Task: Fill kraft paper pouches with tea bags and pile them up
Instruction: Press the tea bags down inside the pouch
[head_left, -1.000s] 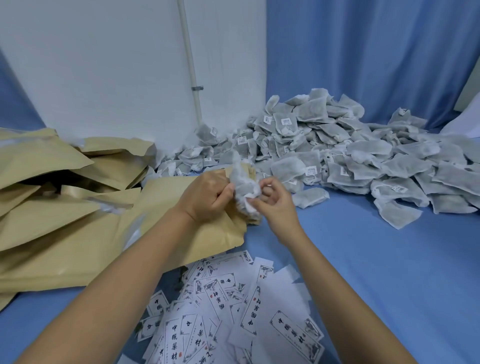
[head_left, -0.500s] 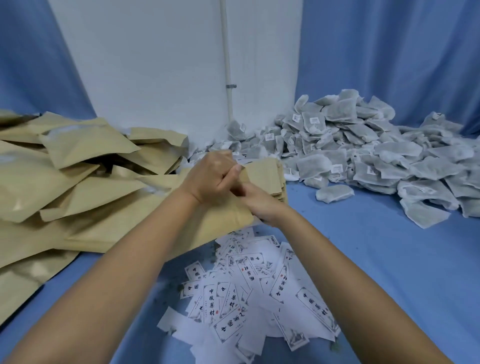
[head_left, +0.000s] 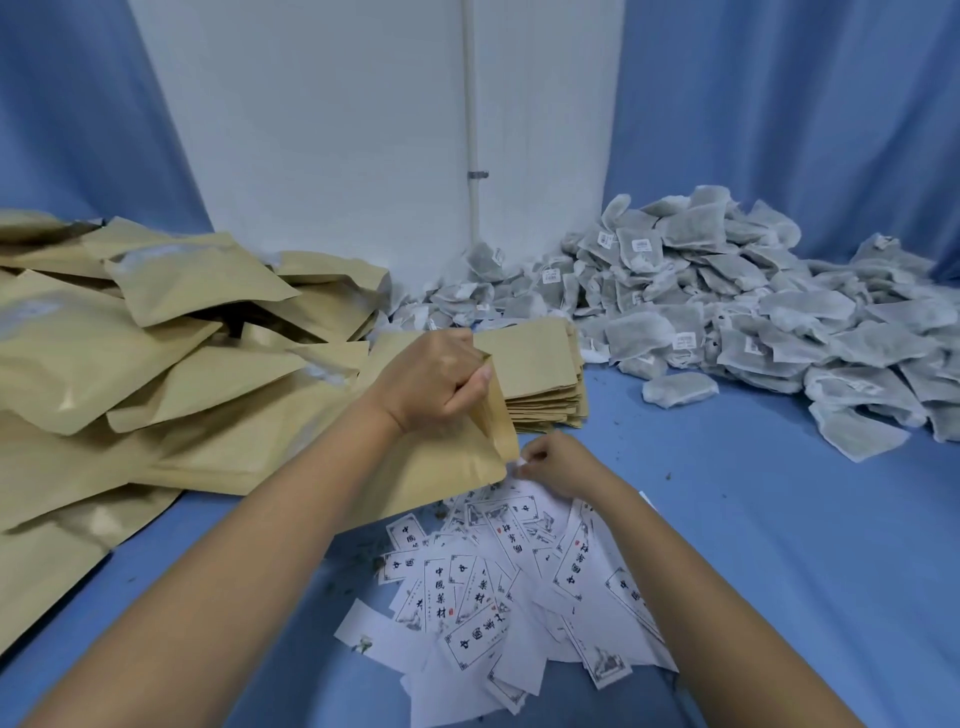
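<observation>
Roughly midway through: one kraft pouch (head_left: 452, 470) in hand, plenty left to fill.

The left hand (head_left: 436, 382) gripped the pouch by its open mouth, fingers curled round the edge, holding it slanted just above the blue tabletop (head_left: 779, 545). The right hand (head_left: 558, 462) sat just beside the mouth, fingertips pinching what looked like a small white slip (head_left: 521, 461) above the scattered printed labels (head_left: 467, 587). A sprawling pile of puffy pouches (head_left: 156, 338) on the left suggested many were already filled and piled. Behind the left hand lay a stack of flat pouches (head_left: 540, 374), seemingly unfilled, and a large heap of tea bags (head_left: 727, 312) spread to the right, so much work apparently remained.
</observation>
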